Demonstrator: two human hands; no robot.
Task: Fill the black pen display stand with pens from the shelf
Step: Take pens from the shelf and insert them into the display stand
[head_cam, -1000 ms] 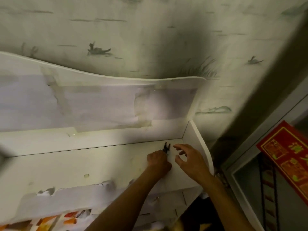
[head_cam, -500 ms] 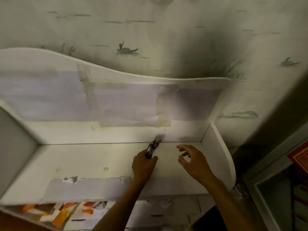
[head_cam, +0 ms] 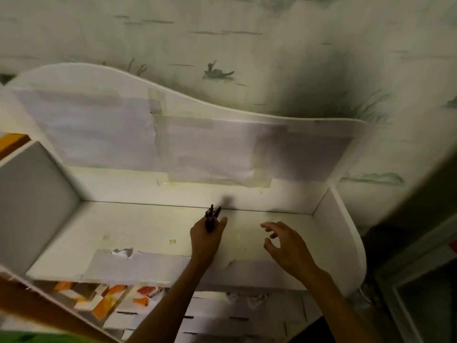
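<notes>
Over a white shelf [head_cam: 153, 226] set against a pale wall [head_cam: 284, 45] printed with faint reeds and birds, a person's two bare arms reach in from the lower edge of the view. The left hand [head_cam: 206, 233] is curled round a small bunch of dark pens [head_cam: 212, 217], gripping them low on their barrels so that the tips stick up and slightly away past the knuckles, with the thumb stretched alongside to the right. How many pens are in the bunch cannot be told. The pens stand just in front of the seam where the shelf floor meets its back panel [head_cam: 222, 149], and their soft shadow falls on that panel. The right hand [head_cam: 284, 243] hovers near them to the right, apart from the bunch, fingers spread and loosely bent, gripping nothing. Sheets of pale paper are taped across the back panel, and torn paper strips line the front lip of the shelf. Orange and white packets [head_cam: 108, 300] sit blurred in the compartment below.
</notes>
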